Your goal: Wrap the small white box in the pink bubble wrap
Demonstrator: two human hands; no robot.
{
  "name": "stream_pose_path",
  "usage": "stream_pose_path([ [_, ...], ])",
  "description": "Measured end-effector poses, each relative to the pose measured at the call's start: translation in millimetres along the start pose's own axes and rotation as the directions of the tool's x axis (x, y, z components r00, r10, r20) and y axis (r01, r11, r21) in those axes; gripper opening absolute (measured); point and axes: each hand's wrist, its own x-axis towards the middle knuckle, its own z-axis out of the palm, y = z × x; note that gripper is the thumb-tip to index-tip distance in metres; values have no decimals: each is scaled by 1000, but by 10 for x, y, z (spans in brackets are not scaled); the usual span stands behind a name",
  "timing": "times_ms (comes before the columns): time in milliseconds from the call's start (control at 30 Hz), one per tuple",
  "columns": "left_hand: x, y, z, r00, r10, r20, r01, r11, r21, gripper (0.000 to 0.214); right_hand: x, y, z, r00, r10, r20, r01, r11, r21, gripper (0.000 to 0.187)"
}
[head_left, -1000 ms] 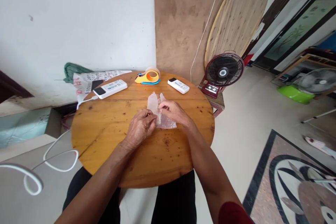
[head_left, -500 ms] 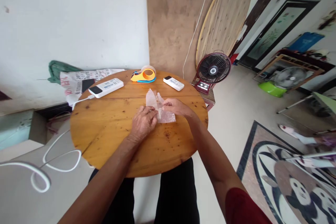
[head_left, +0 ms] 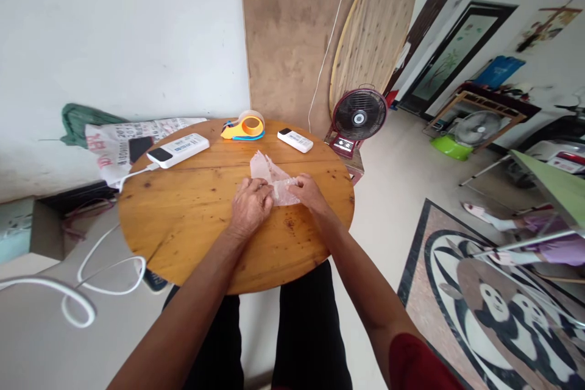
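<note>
A crumpled piece of translucent bubble wrap [head_left: 282, 195] lies on the round wooden table [head_left: 183, 219], with a flap standing up toward the far side. My left hand [head_left: 250, 204] rests at its left edge, fingers curled and pressed onto it. At the right edge, my right hand [head_left: 311, 193] pinches the wrap between thumb and fingers. Whether anything lies inside the folds I cannot tell. Beyond the wrap stands an orange and blue tape dispenser [head_left: 244, 128] holding a roll of clear tape.
Two white devices with dark ends, one large [head_left: 180, 149] with a cable and one small [head_left: 296, 140], lie at the table's back. A dark red fan [head_left: 359, 116] stands beyond the right edge. White cable [head_left: 109, 286] loops at left. A person's legs [head_left: 507, 237] show far right.
My right hand has moved a little to the right and nearer me, and the wrap's right part lies flatter across. My left hand stays on the left edge. The view has turned slightly right.
</note>
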Motion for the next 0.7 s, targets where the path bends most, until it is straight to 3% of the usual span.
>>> stream_pose_path([
  [167, -6, 11, -4, 1000, 1, 3, -1, 1000, 6, 27, -28, -82, 51, 993, 120, 20, -119, 993, -25, 24],
  [467, 0, 34, -8, 1000, -4, 4, 3, 1000, 23, 25, -8, -182, 203, 976, 154, -153, -176, 974, -145, 14],
  [567, 1, 37, -10, 1000, -8, 2, 8, 1000, 29, 24, -2, -224, 253, 968, 148, -201, -169, 982, -90, 31],
  [700, 1, 28, -7, 1000, -3, 7, 3, 1000, 31, 25, 10, -224, 293, 970, 149, -191, -131, 986, 104, 54],
])
